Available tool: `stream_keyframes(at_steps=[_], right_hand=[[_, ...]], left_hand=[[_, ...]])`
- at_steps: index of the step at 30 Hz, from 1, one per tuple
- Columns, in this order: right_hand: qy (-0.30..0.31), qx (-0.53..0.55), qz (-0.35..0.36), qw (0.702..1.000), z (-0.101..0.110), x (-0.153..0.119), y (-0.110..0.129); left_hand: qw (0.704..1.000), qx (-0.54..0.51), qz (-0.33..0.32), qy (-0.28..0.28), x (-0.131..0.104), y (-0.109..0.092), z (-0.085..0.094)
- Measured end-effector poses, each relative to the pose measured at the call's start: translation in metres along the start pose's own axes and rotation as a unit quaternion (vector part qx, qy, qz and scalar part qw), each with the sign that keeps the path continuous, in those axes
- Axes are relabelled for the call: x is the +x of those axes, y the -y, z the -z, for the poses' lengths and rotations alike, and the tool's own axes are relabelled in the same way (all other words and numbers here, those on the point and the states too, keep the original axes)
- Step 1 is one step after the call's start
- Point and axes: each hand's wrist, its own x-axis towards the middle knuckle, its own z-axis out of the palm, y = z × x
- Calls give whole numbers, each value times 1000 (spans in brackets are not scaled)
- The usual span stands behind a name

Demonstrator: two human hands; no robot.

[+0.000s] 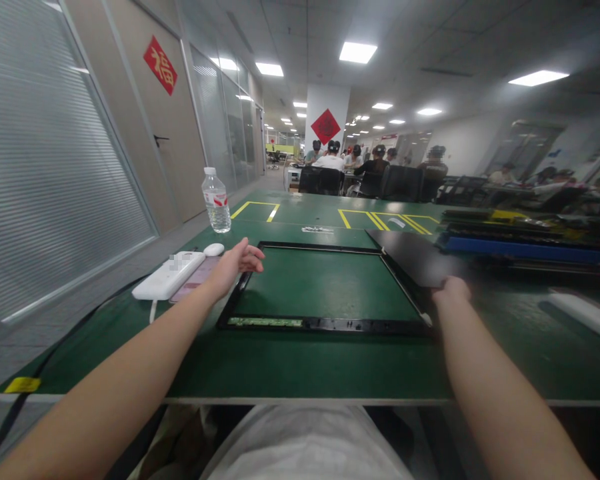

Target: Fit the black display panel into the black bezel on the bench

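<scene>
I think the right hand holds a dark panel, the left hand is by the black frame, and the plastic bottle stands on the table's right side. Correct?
The side is wrong: the head view shows the plastic bottle on the table's left side. The right hand holds a dark panel, and the left hand is by the black frame.

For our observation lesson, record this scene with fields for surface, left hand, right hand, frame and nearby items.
Surface: green table with yellow markings
Left hand: at the far-left corner of the black frame; contact unclear
Right hand: blurred, gripping a dark panel
Frame: lying on the table, green strip along its near side
Nearby items: upright bottle and white slab, both left of the frame
</scene>
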Motion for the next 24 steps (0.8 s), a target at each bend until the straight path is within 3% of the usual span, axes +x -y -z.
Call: stream_keyframes(at_steps=[6, 13, 22, 24], right_hand=[[-21, -14, 12, 1000, -2, 2, 0], [-8, 36, 48, 998, -6, -15, 11], [82, 30, 81, 993, -9, -55, 31], [144, 24, 91, 985, -8, -64, 33]], left_hand=[[992, 122, -7, 7, 7, 11, -2], [992, 127, 3, 4, 7, 15, -2], [997, 76, -4, -21, 8, 12, 0], [996, 74, -12, -41, 8, 11, 2]])
